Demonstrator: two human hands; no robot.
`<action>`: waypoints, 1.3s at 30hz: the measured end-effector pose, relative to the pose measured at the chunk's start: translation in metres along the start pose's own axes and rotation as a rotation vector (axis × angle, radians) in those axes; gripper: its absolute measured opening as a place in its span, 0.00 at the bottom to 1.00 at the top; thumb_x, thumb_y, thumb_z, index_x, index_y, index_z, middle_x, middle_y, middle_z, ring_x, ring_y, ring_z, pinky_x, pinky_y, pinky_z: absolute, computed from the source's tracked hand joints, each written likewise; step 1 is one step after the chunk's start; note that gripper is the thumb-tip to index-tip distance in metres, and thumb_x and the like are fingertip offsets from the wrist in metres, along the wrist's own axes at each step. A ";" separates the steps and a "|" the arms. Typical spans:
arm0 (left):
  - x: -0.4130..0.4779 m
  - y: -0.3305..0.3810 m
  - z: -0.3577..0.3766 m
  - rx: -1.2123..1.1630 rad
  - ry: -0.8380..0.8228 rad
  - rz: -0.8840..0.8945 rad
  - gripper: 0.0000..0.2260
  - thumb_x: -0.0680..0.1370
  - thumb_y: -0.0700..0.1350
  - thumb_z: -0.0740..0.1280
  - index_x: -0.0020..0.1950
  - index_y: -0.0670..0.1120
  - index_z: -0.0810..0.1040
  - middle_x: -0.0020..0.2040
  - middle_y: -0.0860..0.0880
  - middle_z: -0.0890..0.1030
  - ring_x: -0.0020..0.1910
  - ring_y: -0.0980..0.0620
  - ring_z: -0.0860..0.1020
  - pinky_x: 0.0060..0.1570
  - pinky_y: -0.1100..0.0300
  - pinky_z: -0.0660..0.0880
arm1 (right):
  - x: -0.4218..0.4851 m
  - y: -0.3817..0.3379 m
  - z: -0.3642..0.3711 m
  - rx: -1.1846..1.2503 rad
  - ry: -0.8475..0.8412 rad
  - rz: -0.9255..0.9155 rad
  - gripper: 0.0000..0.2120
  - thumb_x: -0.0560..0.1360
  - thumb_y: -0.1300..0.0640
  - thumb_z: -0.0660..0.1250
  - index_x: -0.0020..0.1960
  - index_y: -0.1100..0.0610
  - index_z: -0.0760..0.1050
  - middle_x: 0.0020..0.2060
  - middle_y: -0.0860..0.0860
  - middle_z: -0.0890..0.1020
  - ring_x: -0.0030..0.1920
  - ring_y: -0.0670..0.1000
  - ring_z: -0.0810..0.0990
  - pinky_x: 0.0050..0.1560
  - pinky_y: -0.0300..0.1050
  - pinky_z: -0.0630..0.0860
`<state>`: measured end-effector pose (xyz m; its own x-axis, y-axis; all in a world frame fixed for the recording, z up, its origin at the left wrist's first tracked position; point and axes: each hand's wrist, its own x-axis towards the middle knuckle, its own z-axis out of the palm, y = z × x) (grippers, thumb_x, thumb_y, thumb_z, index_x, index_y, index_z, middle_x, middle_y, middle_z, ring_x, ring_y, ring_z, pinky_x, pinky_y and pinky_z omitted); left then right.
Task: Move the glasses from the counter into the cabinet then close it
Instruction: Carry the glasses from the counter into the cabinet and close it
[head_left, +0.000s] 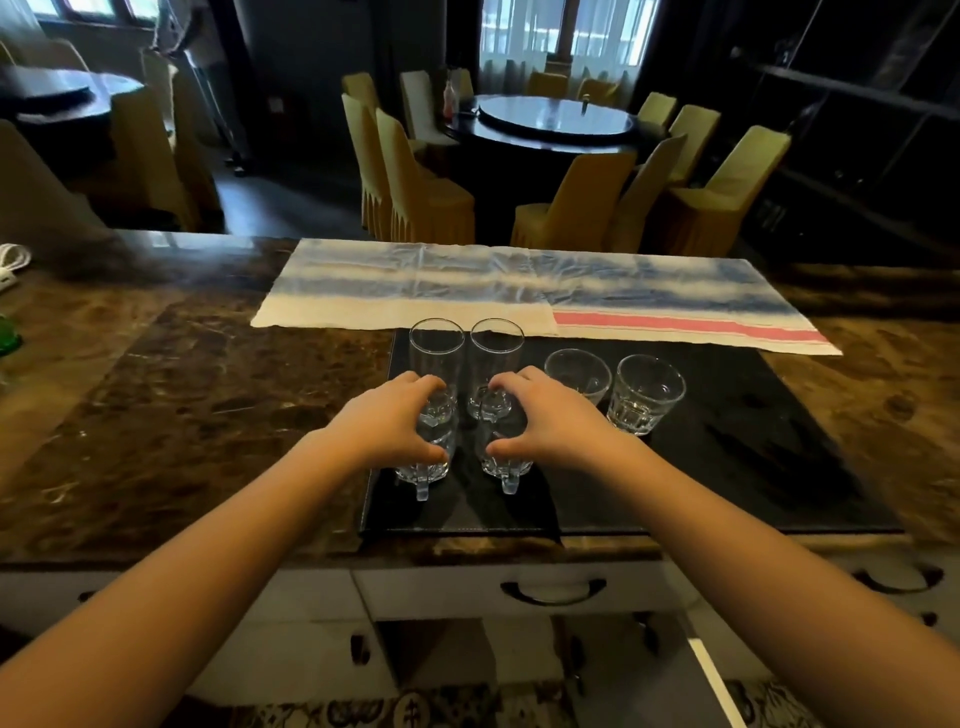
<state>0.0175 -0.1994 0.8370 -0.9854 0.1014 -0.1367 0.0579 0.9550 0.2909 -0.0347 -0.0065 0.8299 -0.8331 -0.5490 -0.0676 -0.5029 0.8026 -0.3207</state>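
The left clear glass mug with a moulded handle (422, 467) and the right clear glass mug of the same make (506, 466) stand upright, side by side, near the front-left corner of the black matte mat (727, 467). They sit directly under the hands, handles pointing toward the near edge of the surface (182, 389).

The left hand (395, 421) curls fingers and thumb round the left mug, and the right hand (540, 415) wraps the right mug likewise. Each arm thus has its own glass and neither need cross. Both mugs appear to rest on the mat, though I cannot tell for certain.

Just behind them stand the left tall straight-walled clear glass (436, 353) and the right tall one (496, 353). Toward the mat's right side, apart from the hands, sit two short clear tumblers: a plain one (577, 371) and a faceted one (647, 395). All look smooth, thick-based and slippery.

The surface is brown veined marble. A white cloth with blue and pink stripes (467, 286) lies along the mat's far edge. White cabinet fronts with dark handles (441, 592) lie below the near edge, so the carry probably goes up, then down.
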 end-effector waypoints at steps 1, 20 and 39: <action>0.000 0.000 0.000 -0.013 0.011 -0.001 0.37 0.68 0.56 0.73 0.73 0.51 0.61 0.69 0.50 0.69 0.61 0.50 0.74 0.59 0.53 0.75 | -0.001 0.000 0.000 0.008 0.005 -0.001 0.36 0.66 0.43 0.73 0.69 0.47 0.63 0.63 0.49 0.70 0.59 0.51 0.74 0.54 0.48 0.76; -0.058 0.025 0.018 0.051 0.058 0.177 0.36 0.66 0.57 0.74 0.70 0.55 0.63 0.66 0.54 0.70 0.60 0.53 0.74 0.54 0.56 0.77 | -0.079 -0.010 0.010 0.041 0.081 -0.041 0.35 0.64 0.39 0.73 0.66 0.45 0.65 0.59 0.45 0.72 0.55 0.49 0.76 0.52 0.50 0.78; -0.143 0.099 0.145 0.023 -0.100 0.139 0.37 0.65 0.57 0.74 0.70 0.55 0.62 0.64 0.55 0.70 0.55 0.55 0.76 0.52 0.57 0.77 | -0.224 0.049 0.095 0.016 -0.050 -0.038 0.37 0.62 0.36 0.69 0.68 0.44 0.63 0.61 0.45 0.71 0.51 0.48 0.78 0.44 0.42 0.74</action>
<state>0.1870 -0.0790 0.7477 -0.9470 0.2590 -0.1903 0.1974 0.9359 0.2916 0.1493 0.1334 0.7397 -0.8006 -0.5905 -0.1018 -0.5301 0.7772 -0.3391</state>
